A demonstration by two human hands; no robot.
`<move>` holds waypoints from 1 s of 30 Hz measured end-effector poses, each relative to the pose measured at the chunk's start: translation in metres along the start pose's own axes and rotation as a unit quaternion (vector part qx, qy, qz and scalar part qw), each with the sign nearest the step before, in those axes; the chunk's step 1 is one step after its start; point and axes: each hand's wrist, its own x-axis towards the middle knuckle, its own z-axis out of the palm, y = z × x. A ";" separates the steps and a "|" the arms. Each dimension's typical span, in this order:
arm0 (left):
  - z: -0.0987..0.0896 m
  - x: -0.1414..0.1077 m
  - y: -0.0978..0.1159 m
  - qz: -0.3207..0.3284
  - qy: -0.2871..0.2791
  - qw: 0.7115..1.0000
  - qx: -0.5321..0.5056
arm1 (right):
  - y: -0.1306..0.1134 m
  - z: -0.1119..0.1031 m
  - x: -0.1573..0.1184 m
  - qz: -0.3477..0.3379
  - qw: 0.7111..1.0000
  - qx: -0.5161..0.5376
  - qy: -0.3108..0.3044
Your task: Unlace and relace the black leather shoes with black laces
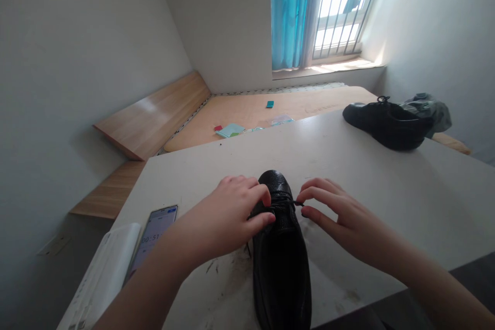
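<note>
A black leather shoe (281,268) lies on the white table, its toe pointing away from me and its opening toward me. My left hand (242,211) rests over the left side of the lacing, thumb and index finger curled at the lace. To the right of the shoe, my right hand (332,206) pinches a black shoelace (288,201) between thumb and fingers, and the lace runs taut across the shoe's tongue. Part of the lace hangs down at the shoe's left side, partly hidden by my left hand.
A second black shoe (390,122), its lace in a bow, stands at the table's (325,157) far right beside a greenish plastic bag (431,108). A phone (157,229) showing a timer leans by a white case (110,263) on the left.
</note>
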 end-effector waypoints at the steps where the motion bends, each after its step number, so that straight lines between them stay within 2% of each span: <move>1: 0.002 0.002 0.003 0.002 -0.013 1.000 -0.003 | -0.004 0.003 0.002 0.000 1.000 0.010 -0.011; 6: 0.007 0.007 0.006 0.026 -0.039 0.999 0.018 | -0.017 0.015 0.006 0.057 0.996 0.064 -0.020; 9: 0.004 0.007 0.002 0.052 -0.039 0.998 0.007 | -0.015 0.016 0.007 0.083 0.983 0.159 -0.029; 11: 0.001 0.006 -0.001 0.056 -0.037 0.998 -0.013 | -0.011 0.016 0.007 0.108 0.950 0.287 -0.056; 13: -0.001 0.005 -0.005 0.050 -0.034 0.997 -0.038 | -0.007 0.018 0.007 0.143 0.900 0.402 -0.091; 15: -0.003 0.005 -0.009 0.038 -0.034 0.997 -0.062 | -0.003 0.021 0.007 0.172 0.865 0.457 -0.112; 16: -0.003 0.005 -0.011 0.032 -0.036 0.996 -0.072 | -0.001 0.022 0.008 0.179 0.860 0.464 -0.113; 22: -0.004 0.008 -0.016 -0.011 -0.071 0.991 -0.112 | -0.001 0.020 0.007 0.187 0.867 0.455 -0.080; 25: -0.004 0.011 -0.013 -0.040 -0.070 0.977 -0.195 | 0.002 0.016 0.004 0.199 0.860 0.464 -0.076; 28: -0.002 0.015 -0.010 -0.036 -0.059 0.952 -0.297 | 0.002 0.012 0.004 0.205 0.848 0.484 -0.064; 30: 0.002 0.017 -0.009 -0.028 -0.042 0.939 -0.339 | -0.002 0.010 0.006 0.185 0.857 0.479 -0.045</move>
